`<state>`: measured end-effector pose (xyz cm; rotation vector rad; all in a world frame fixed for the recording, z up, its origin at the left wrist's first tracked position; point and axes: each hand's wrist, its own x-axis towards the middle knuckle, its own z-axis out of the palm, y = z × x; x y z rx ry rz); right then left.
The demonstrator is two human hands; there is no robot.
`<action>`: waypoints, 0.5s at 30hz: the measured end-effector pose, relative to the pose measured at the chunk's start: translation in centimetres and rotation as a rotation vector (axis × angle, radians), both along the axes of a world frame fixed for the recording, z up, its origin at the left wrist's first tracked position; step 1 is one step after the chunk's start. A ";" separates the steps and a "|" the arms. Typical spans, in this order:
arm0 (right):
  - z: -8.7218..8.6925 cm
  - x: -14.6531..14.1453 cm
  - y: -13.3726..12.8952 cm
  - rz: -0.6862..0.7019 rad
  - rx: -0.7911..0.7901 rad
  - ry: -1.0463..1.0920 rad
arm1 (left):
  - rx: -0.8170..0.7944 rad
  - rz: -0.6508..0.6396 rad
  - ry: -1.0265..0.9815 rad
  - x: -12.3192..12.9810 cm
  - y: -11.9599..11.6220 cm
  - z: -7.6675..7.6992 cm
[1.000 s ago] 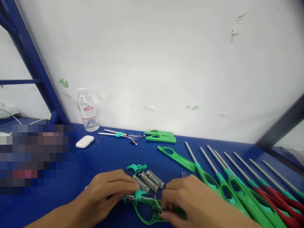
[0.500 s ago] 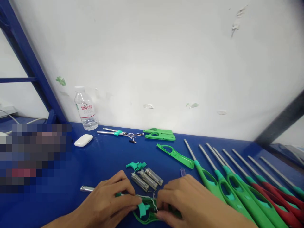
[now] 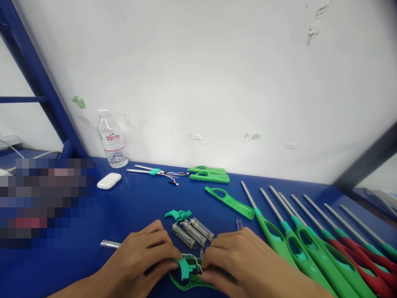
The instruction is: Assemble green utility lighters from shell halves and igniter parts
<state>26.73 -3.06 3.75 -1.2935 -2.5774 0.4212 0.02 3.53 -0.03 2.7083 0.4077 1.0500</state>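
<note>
A green lighter half-shell [image 3: 190, 286] lies low in front of me, partly covered by both hands. My left hand [image 3: 155, 252] is closed on its left part, fingertips beside a teal trigger [image 3: 185, 271] in the shell's opening. From under that hand sticks out a metal lighter tube [image 3: 110, 244]. My right hand [image 3: 232, 258] pinches the shell's right part, where a white wire [image 3: 197, 261] runs to its fingertips. What lies beneath the right fingers is hidden. Just beyond the hands are several clear fuel tanks [image 3: 201, 229] and loose teal triggers [image 3: 175, 215].
Finished-looking long lighters [image 3: 307, 244], green and red, lie in a row at right. Green half-shells [image 3: 229, 201] and metal tubes with wires [image 3: 145, 171] lie farther back. A water bottle [image 3: 113, 142] and white case [image 3: 109, 181] stand at left, before the wall [image 3: 198, 82].
The shell and trigger have shifted slightly left, and the metal tube sticks out farther left. The trigger sits closer to the shell's inner edge. Both hands stay closed.
</note>
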 end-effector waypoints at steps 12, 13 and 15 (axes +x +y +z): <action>-0.2 -0.6 0.2 0.045 0.098 -0.035 | -0.010 0.087 -0.055 0.2 -0.6 -0.1; -0.2 -0.5 0.2 0.047 0.108 -0.037 | -0.010 0.092 -0.053 0.2 -0.7 -0.1; -0.4 -0.3 0.2 0.062 0.125 -0.039 | -0.017 0.100 -0.042 0.1 -0.8 -0.1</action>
